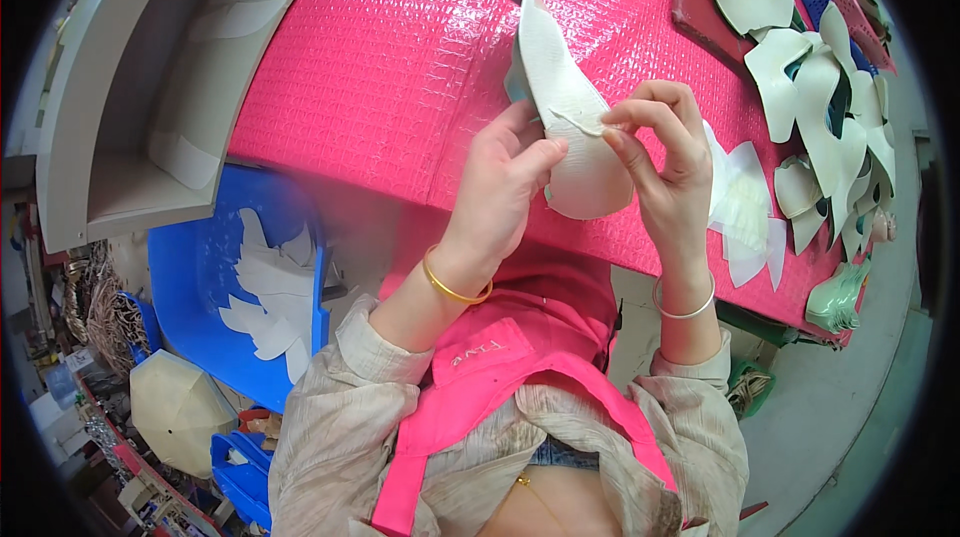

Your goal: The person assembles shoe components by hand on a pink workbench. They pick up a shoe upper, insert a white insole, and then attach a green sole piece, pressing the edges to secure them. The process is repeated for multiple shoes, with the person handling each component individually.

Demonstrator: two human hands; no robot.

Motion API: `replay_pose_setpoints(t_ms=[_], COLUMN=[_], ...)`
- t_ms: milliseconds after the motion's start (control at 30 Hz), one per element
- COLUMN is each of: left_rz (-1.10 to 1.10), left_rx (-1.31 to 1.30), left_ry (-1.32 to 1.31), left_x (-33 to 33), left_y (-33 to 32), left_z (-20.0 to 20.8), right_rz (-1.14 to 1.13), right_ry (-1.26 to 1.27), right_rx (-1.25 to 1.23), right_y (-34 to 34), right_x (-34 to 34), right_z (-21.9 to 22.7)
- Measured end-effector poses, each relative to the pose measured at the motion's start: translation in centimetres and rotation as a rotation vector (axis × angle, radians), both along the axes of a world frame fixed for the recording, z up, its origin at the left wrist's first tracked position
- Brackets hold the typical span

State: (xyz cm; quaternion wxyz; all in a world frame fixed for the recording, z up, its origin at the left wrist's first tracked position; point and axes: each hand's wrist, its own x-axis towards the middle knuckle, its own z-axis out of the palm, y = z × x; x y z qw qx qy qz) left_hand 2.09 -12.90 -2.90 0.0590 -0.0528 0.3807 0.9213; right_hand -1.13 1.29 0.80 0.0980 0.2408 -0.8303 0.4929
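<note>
Over the near edge of the pink table [370, 87], the left hand [505, 172] clamps a curved white piece [562, 82] between thumb and fingers; the right hand [665, 142] pinches a thin white strip [575, 124] against it; pale sheets [742, 199] lie toward the table's right end; white shaped pieces [820, 87] heap farther along that end.

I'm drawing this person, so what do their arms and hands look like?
The left hand wears no glove, and a smooth yellow-gold bangle circles that wrist. The right hand has no glove either, with a thin silvery bangle there. The wrinkled, light beige sleeves stop well short of both hands.
</note>
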Motion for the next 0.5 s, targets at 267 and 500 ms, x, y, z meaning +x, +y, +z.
replay_pose_setpoints(t_ms=[267,500], left_rz=[0.009,-0.028], left_rx=[-0.108,-0.180], left_ry=[0.036,0.052], left_x=[0.5,0.8], left_y=[1.3,1.0], left_z=[-0.3,-0.7], right_rz=[-0.044,-0.040], right_ry=[0.223,0.160], right_rx=[0.387,0.431], right_y=[-1.1,-1.4], right_x=[-0.7,0.1], right_z=[-0.8,-1.4])
